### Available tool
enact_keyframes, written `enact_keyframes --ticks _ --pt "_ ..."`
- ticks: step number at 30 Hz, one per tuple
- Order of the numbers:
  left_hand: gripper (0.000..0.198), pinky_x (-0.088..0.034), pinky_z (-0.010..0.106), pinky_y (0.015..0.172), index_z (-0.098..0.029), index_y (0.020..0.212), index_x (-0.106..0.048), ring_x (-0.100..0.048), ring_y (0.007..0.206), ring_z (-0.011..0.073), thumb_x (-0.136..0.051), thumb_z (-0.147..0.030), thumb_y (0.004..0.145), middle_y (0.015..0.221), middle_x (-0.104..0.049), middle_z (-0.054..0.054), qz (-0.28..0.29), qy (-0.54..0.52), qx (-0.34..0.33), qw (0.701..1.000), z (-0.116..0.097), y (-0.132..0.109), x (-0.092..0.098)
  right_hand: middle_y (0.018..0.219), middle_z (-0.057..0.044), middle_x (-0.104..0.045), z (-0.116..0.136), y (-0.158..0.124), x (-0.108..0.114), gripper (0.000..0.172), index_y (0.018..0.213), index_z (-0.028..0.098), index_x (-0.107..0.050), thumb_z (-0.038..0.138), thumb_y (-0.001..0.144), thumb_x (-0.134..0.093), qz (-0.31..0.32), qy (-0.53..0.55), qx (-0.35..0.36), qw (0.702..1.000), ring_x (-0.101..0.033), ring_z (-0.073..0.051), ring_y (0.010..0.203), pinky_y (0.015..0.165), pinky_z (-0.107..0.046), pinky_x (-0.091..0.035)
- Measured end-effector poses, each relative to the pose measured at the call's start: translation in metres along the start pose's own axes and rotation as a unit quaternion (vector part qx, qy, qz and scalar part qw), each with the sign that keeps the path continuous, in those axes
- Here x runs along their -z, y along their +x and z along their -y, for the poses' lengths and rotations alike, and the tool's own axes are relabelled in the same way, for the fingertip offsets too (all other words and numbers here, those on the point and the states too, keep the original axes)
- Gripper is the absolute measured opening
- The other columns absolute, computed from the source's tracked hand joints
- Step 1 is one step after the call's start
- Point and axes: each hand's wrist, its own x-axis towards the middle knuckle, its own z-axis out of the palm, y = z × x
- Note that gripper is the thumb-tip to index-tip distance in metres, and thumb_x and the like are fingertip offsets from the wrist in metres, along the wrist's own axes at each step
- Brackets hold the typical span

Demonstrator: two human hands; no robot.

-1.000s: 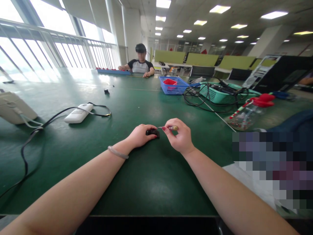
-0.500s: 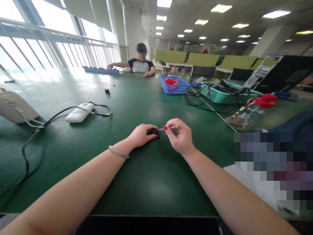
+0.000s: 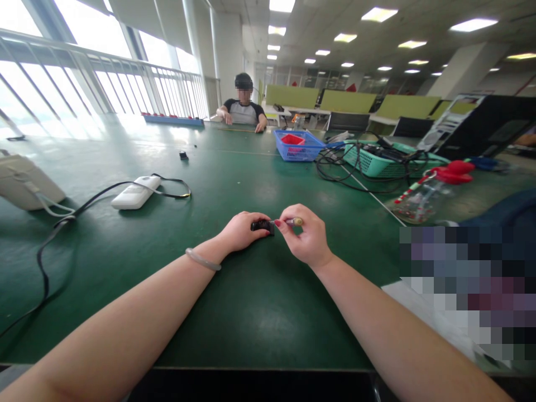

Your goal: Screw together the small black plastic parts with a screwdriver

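The left hand (image 3: 243, 231) pinches a small black block (image 3: 262, 225) on the table (image 3: 268, 312) between thumb and fingers, and the right hand (image 3: 307, 237) pinches a thin tool (image 3: 296, 221) just beside it (I can't tell if the tip touches). The step looks like using the tool on the block's right end, so the next move seems to need a steady left hand and small, careful right-hand moves.
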Motion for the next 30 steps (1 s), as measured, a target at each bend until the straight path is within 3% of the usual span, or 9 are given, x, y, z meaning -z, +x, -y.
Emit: enact_keyframes --ticks 16,24,27,30 --pt "0.034 -0.049 0.034 0.095 -0.026 0.113 -0.069 -0.065 0.102 0.023 -0.064 -0.039 0.082 0.112 -0.073 0.002 -0.002 0.002 0.005 1.0 0.0002 0.0002 -0.0007 0.077 -0.002 -0.061 0.0006 -0.0007 -0.0002 0.01 0.078 0.022 -0.056 0.02 0.087 -0.06 0.003 -0.002 0.029 1.0 -0.059 -0.015 0.073 0.071 -0.029 -0.05" --pt "0.034 -0.049 0.036 0.094 -0.024 0.111 -0.07 -0.064 0.102 0.024 -0.067 -0.034 0.079 0.107 -0.074 0.003 0.003 0.003 0.006 1.0 -0.0012 0.0003 0.0003 0.091 -0.006 -0.064 -0.0012 -0.0031 -0.0029 0.007 0.089 0.022 -0.059 0.017 0.088 -0.054 0.125 -0.059 0.126 0.982 -0.061 -0.017 0.082 0.074 -0.029 -0.052" --pt "0.031 -0.049 0.035 0.093 -0.025 0.109 -0.07 -0.065 0.099 0.0233 -0.065 -0.036 0.081 0.107 -0.074 0.003 -0.002 -0.003 0.003 1.0 -0.0013 0.0002 -0.0001 0.087 -0.005 -0.063 0.0036 -0.0014 -0.0005 0.005 0.085 0.023 -0.057 0.019 0.088 -0.056 0.067 -0.03 0.086 0.994 -0.061 -0.017 0.081 0.075 -0.03 -0.052" --pt "0.033 -0.05 0.035 0.092 -0.026 0.112 -0.069 -0.065 0.1 0.0231 -0.065 -0.037 0.081 0.109 -0.074 0.002 0.0 -0.002 0.001 1.0 -0.0009 0.0004 -0.0001 0.078 -0.002 -0.062 0.0051 -0.0009 0.0012 0.007 0.082 0.022 -0.057 0.022 0.089 -0.059 -0.002 0.016 -0.004 1.0 -0.06 -0.015 0.073 0.071 -0.029 -0.051"
